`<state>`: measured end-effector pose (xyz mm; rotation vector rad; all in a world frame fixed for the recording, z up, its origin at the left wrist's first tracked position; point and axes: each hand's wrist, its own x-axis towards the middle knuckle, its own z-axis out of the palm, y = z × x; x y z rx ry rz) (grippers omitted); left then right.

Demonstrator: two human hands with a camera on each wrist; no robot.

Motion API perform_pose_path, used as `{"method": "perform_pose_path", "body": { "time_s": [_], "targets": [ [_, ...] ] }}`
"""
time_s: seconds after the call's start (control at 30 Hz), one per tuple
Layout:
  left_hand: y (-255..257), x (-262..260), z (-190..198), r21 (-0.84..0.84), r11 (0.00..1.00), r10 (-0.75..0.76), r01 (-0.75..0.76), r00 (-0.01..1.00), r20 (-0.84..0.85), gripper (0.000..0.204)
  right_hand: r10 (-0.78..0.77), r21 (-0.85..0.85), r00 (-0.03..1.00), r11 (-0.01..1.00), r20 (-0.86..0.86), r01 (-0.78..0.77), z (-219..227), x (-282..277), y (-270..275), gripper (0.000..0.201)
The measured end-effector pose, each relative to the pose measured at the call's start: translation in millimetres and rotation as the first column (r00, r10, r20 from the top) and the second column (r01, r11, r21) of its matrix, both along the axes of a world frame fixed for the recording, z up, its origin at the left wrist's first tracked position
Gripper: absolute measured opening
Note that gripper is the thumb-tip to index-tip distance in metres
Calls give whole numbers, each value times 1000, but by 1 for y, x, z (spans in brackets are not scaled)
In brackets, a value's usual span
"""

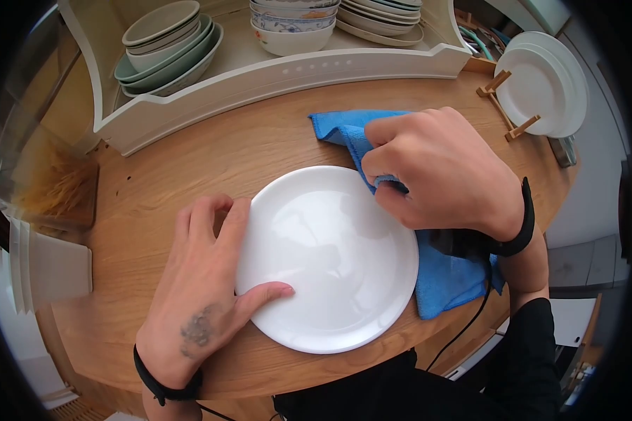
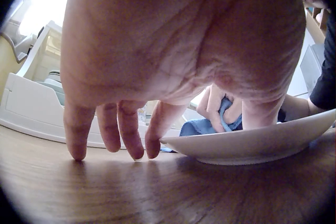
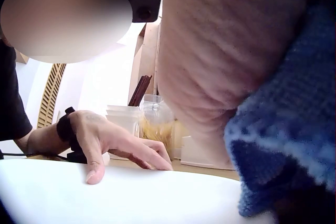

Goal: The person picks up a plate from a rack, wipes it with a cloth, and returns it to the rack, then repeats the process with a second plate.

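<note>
A white plate (image 1: 330,266) lies on the wooden table in the head view. My left hand (image 1: 207,288) is at its left edge, thumb resting on the plate's surface; the left wrist view shows the fingertips (image 2: 77,153) down on the wood beside the rim (image 2: 252,142). My right hand (image 1: 446,172) grips a bunched part of a blue cloth (image 1: 449,281) over the plate's upper right, fingers curled round it. The cloth spreads behind and to the right of the plate. In the right wrist view the cloth (image 3: 283,129) hangs beside the palm, above the plate (image 3: 121,198).
A cream shelf (image 1: 281,88) with stacked bowls (image 1: 168,49) and plates (image 1: 383,24) stands along the back. White plates (image 1: 541,84) lean in a wooden rack (image 1: 502,105) at the right. White containers (image 1: 53,266) and a clear container of dry noodles (image 1: 56,182) stand at the left.
</note>
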<state>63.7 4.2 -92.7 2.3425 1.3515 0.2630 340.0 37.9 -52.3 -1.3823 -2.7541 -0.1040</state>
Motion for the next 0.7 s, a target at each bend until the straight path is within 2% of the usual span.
{"method": "perform_pose_path", "body": {
  "time_s": [0.07,0.2,0.27,0.4,0.47,0.5,0.57,0.7],
  "targets": [
    [0,0,0,-2,1000,0,0,1000,0,93,-1,-62,995,998,-97,-5,2,-3,1,7],
    [0,0,1,-26,1000,10,-10,1000,-2,94,62,-52,984,996,-165,-71,-11,-1,9,14],
    [0,1,2,-21,1000,9,-9,1000,-5,94,163,-11,950,985,-267,-172,-21,3,14,28],
    [0,0,2,-17,1000,9,-9,1000,-10,94,102,-139,958,980,-268,-143,-19,0,14,21],
    [0,0,1,-12,1000,7,-8,1000,-11,94,181,-139,927,962,-328,-237,-23,1,11,27],
    [0,0,1,-7,1000,7,-7,1000,-15,94,181,-138,927,962,-329,-237,-23,0,11,27],
    [0,0,1,-15,1000,9,-9,1000,-8,94,167,-264,906,922,-389,-284,-23,-1,11,22],
    [0,0,2,-24,1000,4,-4,1000,-1,94,162,-360,883,869,-441,-339,-14,-2,12,16]
  ]
}}
